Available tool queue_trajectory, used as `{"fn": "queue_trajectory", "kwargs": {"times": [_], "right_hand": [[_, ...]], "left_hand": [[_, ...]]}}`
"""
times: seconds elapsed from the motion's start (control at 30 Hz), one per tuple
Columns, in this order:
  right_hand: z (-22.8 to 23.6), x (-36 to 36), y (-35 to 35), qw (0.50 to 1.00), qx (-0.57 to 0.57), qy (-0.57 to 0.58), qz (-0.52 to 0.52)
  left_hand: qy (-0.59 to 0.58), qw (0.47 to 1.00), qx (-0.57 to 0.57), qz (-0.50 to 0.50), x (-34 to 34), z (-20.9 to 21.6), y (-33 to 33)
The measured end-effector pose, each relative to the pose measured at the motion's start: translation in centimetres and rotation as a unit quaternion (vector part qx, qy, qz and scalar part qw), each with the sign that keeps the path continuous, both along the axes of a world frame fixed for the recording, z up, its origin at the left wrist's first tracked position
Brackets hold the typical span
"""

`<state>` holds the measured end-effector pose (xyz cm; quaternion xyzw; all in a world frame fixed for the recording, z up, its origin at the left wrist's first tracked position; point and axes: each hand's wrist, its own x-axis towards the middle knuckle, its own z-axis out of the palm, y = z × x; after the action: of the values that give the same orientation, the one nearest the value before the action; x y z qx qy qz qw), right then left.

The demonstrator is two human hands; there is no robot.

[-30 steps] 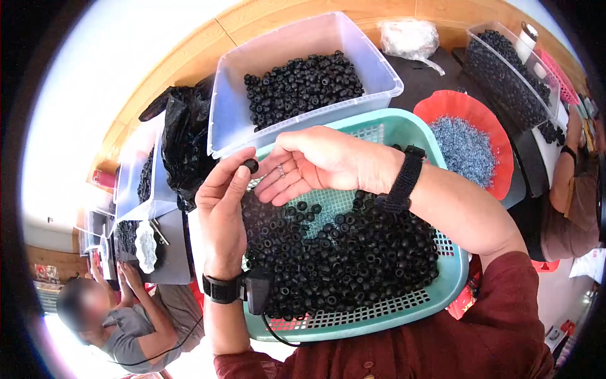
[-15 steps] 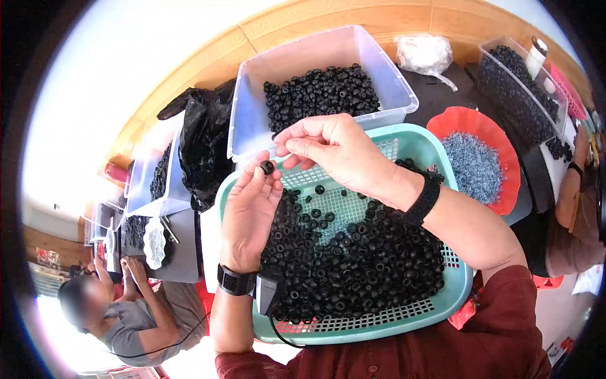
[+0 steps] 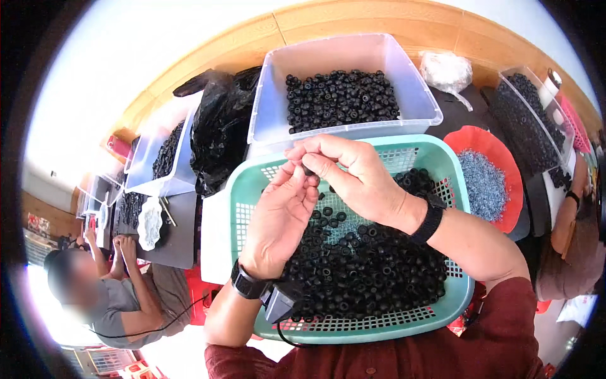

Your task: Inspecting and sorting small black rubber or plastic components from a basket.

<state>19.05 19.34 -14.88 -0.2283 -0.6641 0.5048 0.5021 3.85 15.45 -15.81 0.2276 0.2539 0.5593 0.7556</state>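
My left hand (image 3: 276,221) is raised over the near-left part of a green plastic basket (image 3: 468,295). Its thumb and fingertips pinch a small black round part (image 3: 308,170). From the right, my right hand (image 3: 366,180) meets it, thumb and fingers closed on the same part, so most of it is hidden. Below both hands, the basket holds a heap of loose black parts (image 3: 372,271), many of them ring-shaped with a hole. A patch of the basket's mesh bottom shows beneath my fingers. A watch-like band is on my left wrist, a black band on my right.
Behind the basket stands a clear bin (image 3: 344,129) of similar black parts. A red bowl (image 3: 512,174) of small bluish pieces sits to the right, near a white plastic bag (image 3: 445,71). A black bag (image 3: 218,142) lies left. People work at both sides.
My right hand has come down onto the black part, which my left hand held up alone before. The whole view has shifted slightly.
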Motion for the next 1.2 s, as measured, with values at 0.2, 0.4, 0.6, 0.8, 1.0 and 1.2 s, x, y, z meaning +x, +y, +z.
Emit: {"fn": "queue_trajectory", "kwargs": {"times": [0.2, 0.4, 0.6, 0.8, 1.0, 1.2], "right_hand": [[0.2, 0.7, 0.4, 0.953, 0.264, -0.115, -0.090], [0.8, 0.9, 0.7, 0.966, 0.225, -0.078, -0.101], [0.6, 0.6, 1.1, 0.968, 0.138, -0.162, -0.129], [-5.2, 0.0, 1.9, 0.877, 0.279, -0.376, -0.103], [-6.5, 0.0, 1.8, 0.826, 0.319, -0.462, -0.053], [-6.5, -0.1, 1.6, 0.790, 0.387, -0.472, -0.056]], "left_hand": [[0.033, 0.998, 0.000, 0.046, 0.4, 1.1, -0.2], [0.018, 0.997, 0.042, 0.057, -0.3, 1.1, 0.3], [0.014, 0.992, 0.102, 0.077, -1.6, 1.2, 1.2], [-0.006, 0.991, 0.112, 0.070, -1.7, 1.8, 1.5], [-0.012, 0.992, 0.118, 0.053, -1.5, 1.8, 1.5], [0.004, 0.993, 0.105, 0.044, -1.1, 1.7, 1.3]]}}
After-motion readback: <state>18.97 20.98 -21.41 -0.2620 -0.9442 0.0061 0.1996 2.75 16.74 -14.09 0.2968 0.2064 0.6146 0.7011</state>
